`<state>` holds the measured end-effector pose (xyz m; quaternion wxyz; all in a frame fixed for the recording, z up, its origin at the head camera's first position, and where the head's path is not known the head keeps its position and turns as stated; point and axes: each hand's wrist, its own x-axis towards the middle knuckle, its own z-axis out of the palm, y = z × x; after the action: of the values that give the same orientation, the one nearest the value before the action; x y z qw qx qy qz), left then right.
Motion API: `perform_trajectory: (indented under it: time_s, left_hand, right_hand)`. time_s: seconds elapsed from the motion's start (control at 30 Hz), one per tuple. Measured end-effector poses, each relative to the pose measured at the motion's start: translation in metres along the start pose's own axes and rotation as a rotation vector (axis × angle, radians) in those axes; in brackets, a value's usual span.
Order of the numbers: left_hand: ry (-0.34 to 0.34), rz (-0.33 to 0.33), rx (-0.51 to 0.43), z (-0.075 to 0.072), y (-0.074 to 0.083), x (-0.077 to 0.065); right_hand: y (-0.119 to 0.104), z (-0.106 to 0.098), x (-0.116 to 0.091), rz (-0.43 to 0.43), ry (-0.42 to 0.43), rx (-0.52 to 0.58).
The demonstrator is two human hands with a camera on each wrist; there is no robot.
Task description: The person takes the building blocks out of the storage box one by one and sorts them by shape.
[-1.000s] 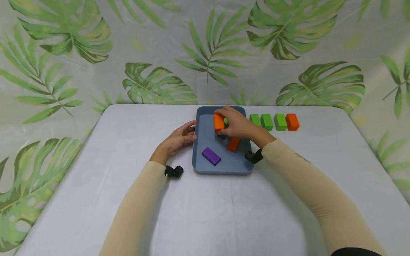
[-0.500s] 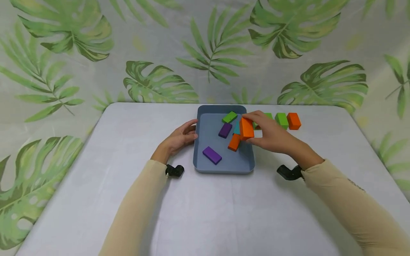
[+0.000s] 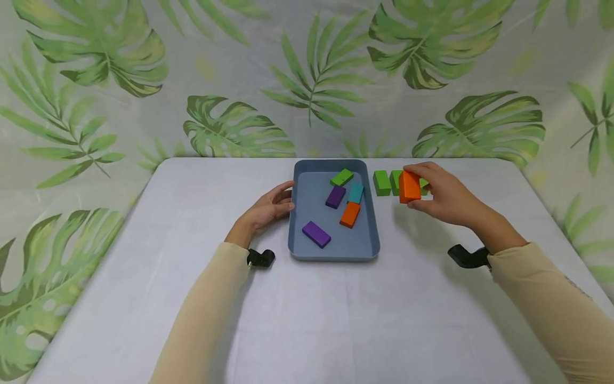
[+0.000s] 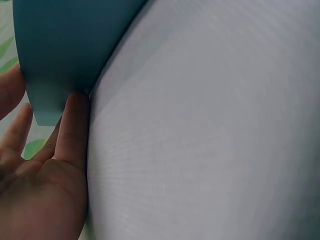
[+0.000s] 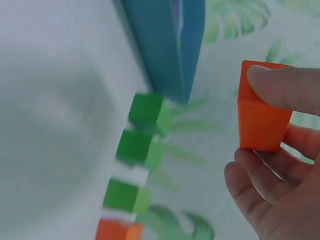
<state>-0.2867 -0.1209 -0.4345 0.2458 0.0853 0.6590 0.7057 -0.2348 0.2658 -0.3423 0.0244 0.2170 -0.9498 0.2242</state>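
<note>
Pinching the held orange block (image 3: pixel 410 188) between thumb and fingers (image 5: pixel 260 175), your right hand (image 3: pixel 448 198) carries it above the desk (image 3: pixel 307 325), in front of a short row of blocks as the head view shows it. Your left hand (image 3: pixel 265 212) grips nothing: its fingers lie loosely extended, touching the left wall of the grey-blue tray (image 3: pixel 307 205).

Just right of the tray, three green blocks (image 3: pixel 382 183) stand in a line, and beyond them comes a second orange block (image 5: pixel 116 231), which your right hand hides from the head view but the right wrist view partly shows. Inside the tray lie five blocks at loose angles: a green block (image 3: pixel 342 177), a dark purple block (image 3: pixel 336 197), a teal block (image 3: pixel 356 193) end to end with a third orange block (image 3: pixel 350 215), and a purple block (image 3: pixel 316 234) apart near the front. Leaf-print cloth (image 3: pixel 336 58) fills the back.

You seem about midway, by my reading: four blocks stand lined up, the one you hold is not yet set down, and the five in the tray look left to do.
</note>
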Motion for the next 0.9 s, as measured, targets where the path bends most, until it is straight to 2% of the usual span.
perform_trajectory:
  time_s: [0.3, 0.43, 0.53, 0.7, 0.9]
  left_hand:
    - [-0.009, -0.004, 0.003, -0.004, -0.004, 0.002]
    - [0.002, -0.008, 0.008, -0.003, -0.003, 0.002]
    - [0.004, -0.007, 0.015, -0.002, -0.004, 0.002]
    - [0.005, -0.003, 0.012, -0.001, -0.003, 0.001]
    - [0.016, -0.001, 0.007, -0.001, -0.003, 0.001]
  right_hand:
    - [0.052, -0.011, -0.007, 0.105, 0.057, 0.059]
    - [0.081, -0.017, -0.011, 0.202, 0.061, 0.087]
    - [0.103, -0.02, -0.016, 0.284, 0.051, 0.086]
    - [0.136, -0.02, -0.019, 0.366, 0.023, 0.047]
    - [0.161, -0.017, -0.012, 0.453, -0.028, 0.102]
